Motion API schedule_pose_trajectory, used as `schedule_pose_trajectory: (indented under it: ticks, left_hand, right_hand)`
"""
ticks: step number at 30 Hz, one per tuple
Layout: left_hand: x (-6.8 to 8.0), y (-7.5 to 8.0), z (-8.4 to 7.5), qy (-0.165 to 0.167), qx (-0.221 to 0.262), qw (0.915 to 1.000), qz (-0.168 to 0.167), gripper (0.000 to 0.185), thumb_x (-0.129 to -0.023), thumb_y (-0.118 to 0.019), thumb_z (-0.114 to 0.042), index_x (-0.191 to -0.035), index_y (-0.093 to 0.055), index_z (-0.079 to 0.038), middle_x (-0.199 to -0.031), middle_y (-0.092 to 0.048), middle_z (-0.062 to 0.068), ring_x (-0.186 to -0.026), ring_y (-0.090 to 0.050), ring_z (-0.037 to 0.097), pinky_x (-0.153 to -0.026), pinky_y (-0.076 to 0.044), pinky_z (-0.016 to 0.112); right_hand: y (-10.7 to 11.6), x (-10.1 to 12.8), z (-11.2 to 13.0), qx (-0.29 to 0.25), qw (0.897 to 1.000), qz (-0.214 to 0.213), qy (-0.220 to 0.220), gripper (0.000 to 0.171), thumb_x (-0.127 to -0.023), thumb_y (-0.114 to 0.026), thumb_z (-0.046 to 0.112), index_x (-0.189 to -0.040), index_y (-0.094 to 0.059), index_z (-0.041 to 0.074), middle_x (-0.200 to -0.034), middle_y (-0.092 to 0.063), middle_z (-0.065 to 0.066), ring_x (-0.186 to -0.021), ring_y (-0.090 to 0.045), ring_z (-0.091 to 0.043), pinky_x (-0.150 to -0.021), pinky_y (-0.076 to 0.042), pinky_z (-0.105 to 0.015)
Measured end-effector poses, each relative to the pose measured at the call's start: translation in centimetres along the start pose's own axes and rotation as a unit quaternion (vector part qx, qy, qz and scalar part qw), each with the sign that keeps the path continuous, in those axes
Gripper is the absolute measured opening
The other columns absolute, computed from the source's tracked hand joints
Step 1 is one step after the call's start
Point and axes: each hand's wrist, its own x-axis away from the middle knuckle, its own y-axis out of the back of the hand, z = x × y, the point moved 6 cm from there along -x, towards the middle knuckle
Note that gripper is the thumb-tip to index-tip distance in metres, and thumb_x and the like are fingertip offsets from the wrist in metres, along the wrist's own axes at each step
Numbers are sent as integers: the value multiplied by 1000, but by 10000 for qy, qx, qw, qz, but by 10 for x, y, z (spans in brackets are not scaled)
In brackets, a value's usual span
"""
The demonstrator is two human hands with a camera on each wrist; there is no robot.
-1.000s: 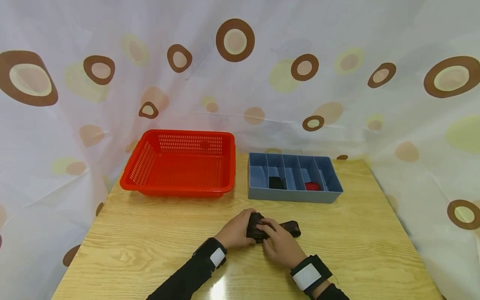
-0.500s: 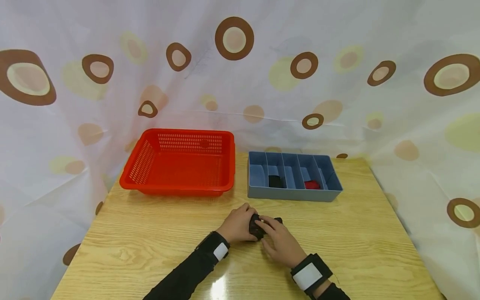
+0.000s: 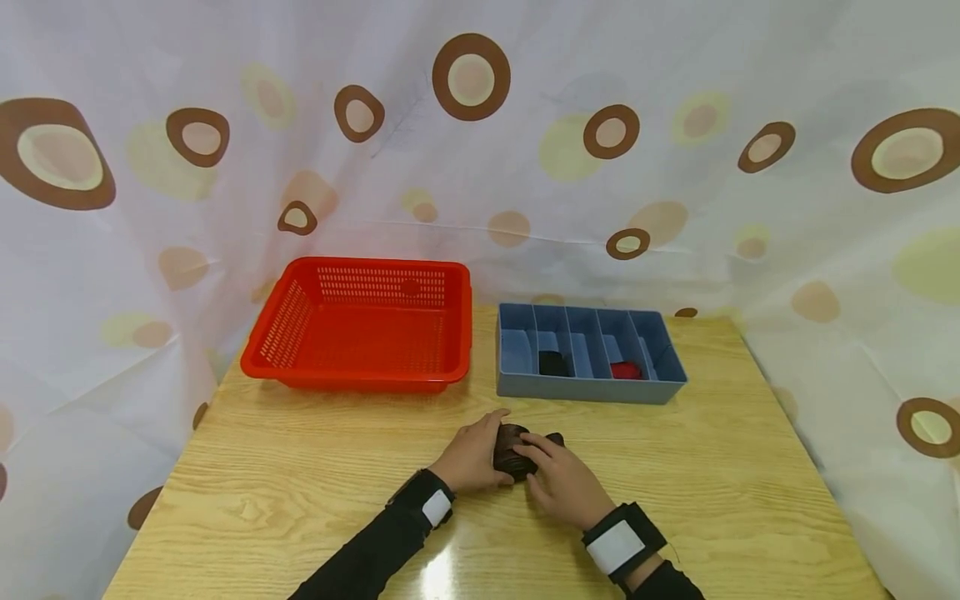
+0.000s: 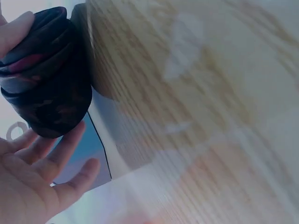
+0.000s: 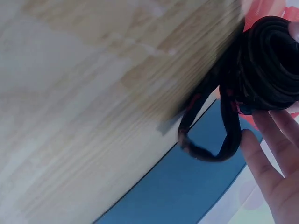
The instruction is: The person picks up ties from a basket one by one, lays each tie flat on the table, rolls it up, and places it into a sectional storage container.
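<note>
A dark patterned strip of cloth (image 3: 510,452) is rolled into a thick coil on the table between the two hands. My left hand (image 3: 468,456) holds the coil from its left side, with the thumb on the near side and the fingers beyond. From the right, my right hand (image 3: 566,483) holds the same coil, fingers over its top. Tight layers of the cloth (image 5: 268,65) show in the right wrist view, where its loose end hangs in a loop. The left wrist view shows folds of the cloth (image 4: 51,84) between thumb and fingers.
At the back left stands a red slotted basket (image 3: 352,386). A blue-grey divided organizer (image 3: 577,389) is at the back right, with a black bundle (image 3: 553,363) and a red bundle (image 3: 626,370) in separate compartments. A patterned sheet (image 3: 480,183) hangs behind the wooden table (image 3: 300,467).
The cloth's loose tail to the right of the coil has become shorter as the coil turned between the hands. Both hands have stayed in nearly the same place.
</note>
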Motion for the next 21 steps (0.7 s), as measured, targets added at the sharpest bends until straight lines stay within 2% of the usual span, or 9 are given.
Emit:
schedule_pose_trajectory:
  ticks: [1,4,8,11,14,17,21]
  left_hand:
    - [0,1,0,-7,89,9999,-52,98,-67,-84,-37,-144,-29,-9,-139,-48,11,-125,-50,27,-102,-39,48]
    - [-1,3,-3,-121,256,9994,-207,93,-67,-84,-37,-140,-34,-10,-130,-51,10,-115,-55,27,-99,-42,45]
    - [-2,6,-9,-392,281,9980,-408,85,-66,-84,-36,-134,-39,-9,-117,-51,9,-101,-58,22,-90,-48,36]
    - [-3,9,-11,-420,76,9978,-501,78,-67,-82,-38,-128,-44,-9,-117,-52,7,-99,-58,20,-88,-48,34]
    - [-4,10,-10,-269,-181,9983,-479,71,-68,-81,-42,-123,-48,-11,-114,-54,4,-99,-58,19,-88,-47,35]
    - [-5,11,-10,-161,-335,9983,-442,66,-67,-81,-43,-118,-51,-12,-111,-56,2,-97,-58,18,-87,-46,35]
    - [-7,12,-13,-156,-489,9977,-454,63,-66,-82,-42,-114,-54,-12,-106,-57,1,-93,-59,17,-83,-46,33]
  right_hand:
    - [0,0,-1,-40,10000,19,-36,42,-79,-70,11,-120,-62,12,-129,-57,-12,-105,-62,-26,-85,-52,-41]
    - [0,2,-3,-139,9997,95,-153,41,-80,-70,11,-119,-60,8,-127,-56,-13,-102,-63,-26,-82,-53,-40]
    - [-8,4,-9,-518,9962,439,-552,41,-83,-66,11,-122,-53,4,-123,-59,-15,-108,-62,-28,-86,-52,-40]
    - [-15,8,-16,-856,9882,824,-965,48,-85,-65,11,-129,-47,3,-126,-58,-18,-115,-58,-31,-93,-48,-44]
    - [-19,12,-20,-1023,9823,1046,-1169,57,-86,-65,11,-137,-42,3,-131,-55,-20,-119,-55,-35,-96,-45,-48]
    - [-16,14,-20,-799,9878,810,-1062,57,-85,-66,13,-137,-44,5,-127,-58,-16,-115,-58,-32,-93,-48,-45]
    - [-2,9,-12,-343,9986,-122,-383,56,-78,-71,8,-131,-52,7,-120,-58,-11,-109,-59,-25,-87,-51,-40]
